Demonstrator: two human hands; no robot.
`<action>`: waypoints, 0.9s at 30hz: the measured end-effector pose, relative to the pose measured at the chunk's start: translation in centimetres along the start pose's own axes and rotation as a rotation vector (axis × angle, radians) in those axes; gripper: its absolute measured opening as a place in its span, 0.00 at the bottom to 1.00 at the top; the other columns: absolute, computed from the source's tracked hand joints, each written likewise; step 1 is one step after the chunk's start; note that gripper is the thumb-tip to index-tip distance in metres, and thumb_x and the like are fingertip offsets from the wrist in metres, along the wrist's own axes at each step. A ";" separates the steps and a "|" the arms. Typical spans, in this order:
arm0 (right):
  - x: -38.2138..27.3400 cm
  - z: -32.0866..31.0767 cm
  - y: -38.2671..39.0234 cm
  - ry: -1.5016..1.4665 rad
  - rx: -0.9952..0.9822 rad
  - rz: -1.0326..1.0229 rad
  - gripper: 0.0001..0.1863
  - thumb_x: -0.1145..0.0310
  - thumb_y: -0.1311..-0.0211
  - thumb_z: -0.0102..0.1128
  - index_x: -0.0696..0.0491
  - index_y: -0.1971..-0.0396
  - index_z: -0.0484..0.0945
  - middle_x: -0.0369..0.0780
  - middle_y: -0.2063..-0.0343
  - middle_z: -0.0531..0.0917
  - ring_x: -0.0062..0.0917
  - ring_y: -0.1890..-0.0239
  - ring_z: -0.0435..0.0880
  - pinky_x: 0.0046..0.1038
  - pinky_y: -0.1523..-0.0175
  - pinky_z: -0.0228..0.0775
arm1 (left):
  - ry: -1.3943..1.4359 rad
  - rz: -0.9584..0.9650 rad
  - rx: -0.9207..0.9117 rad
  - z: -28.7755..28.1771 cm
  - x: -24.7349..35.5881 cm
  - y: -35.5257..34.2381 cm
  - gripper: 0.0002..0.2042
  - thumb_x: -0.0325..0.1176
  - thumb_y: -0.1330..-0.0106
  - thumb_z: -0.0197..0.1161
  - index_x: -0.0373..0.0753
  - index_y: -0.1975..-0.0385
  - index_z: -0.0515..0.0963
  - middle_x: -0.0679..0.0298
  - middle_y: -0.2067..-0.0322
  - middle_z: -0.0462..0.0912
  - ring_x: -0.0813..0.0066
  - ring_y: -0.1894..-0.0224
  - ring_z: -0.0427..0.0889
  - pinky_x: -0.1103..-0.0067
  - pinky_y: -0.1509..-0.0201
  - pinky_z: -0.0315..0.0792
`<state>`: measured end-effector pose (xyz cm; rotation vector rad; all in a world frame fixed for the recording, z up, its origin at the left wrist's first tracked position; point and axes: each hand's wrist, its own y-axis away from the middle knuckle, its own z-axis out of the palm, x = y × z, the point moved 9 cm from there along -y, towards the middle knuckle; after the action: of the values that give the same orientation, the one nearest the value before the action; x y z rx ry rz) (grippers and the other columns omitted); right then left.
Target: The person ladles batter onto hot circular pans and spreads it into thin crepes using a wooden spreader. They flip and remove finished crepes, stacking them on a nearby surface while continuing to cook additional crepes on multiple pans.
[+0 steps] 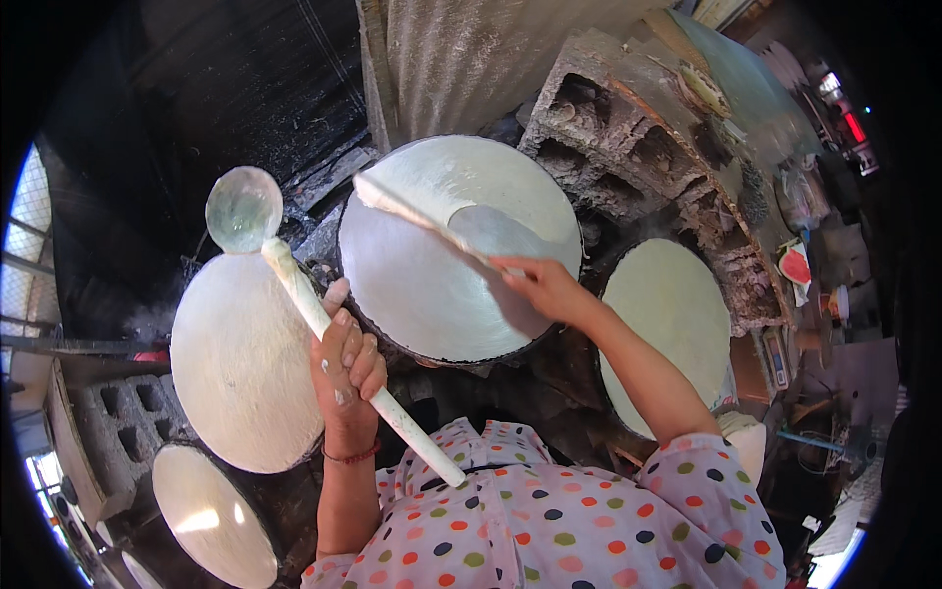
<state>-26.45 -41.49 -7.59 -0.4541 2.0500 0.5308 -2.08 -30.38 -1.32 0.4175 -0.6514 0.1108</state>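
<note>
Basically, left hand [343, 368] fingers [365, 358] were clenched around the white handle of a long ladle [294, 280], gripped about mid-shaft, bowl end [243, 209] tipped up and away over the gap between the steamers, butt end pointing back at the polka-dot shirt [549, 525]. Mid-shaft grip likely balanced the long handle and kept the bowl clear of the heat. Bowl looked glossy and near empty; can't tell if any batter was left. Right hand [545, 287] fingers were pinched on the near end of a flat white stick [422, 218], which lay diagonally across the centre round steamer cloth [432, 285], a thin translucent sheet [496, 234] draped off it, presumably so the sheet lifted without tearing. Centre round sat directly ahead, between both hands. Left round [240, 363] was just beside the ladle hand, evenly white. Right round [677, 324] was partly hidden behind the right forearm. A fourth round [211, 515] sat lower left, next to a grey hollow block [123, 417]. Sooty blocks [628, 147] ringed the far side, a corrugated sheet [461, 59] behind. Cluttered worktop [834, 373] was far right, with a watermelon slice [793, 265] on it.
</note>
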 end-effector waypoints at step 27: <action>-0.5 -2.6 1.9 0.168 -0.220 -0.318 0.17 0.64 0.36 0.54 0.49 0.48 0.77 0.45 0.56 0.83 0.28 0.56 0.83 0.27 0.49 0.71 | -0.018 0.272 0.226 -1.5 -2.7 8.7 0.22 0.31 0.30 0.50 0.32 0.38 0.59 0.74 0.84 0.56 0.88 0.87 0.56 0.89 0.89 0.60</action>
<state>-29.04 -41.23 -5.62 -0.9659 2.0311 0.5392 -5.40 -21.74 -1.08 0.5458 -0.7143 0.4429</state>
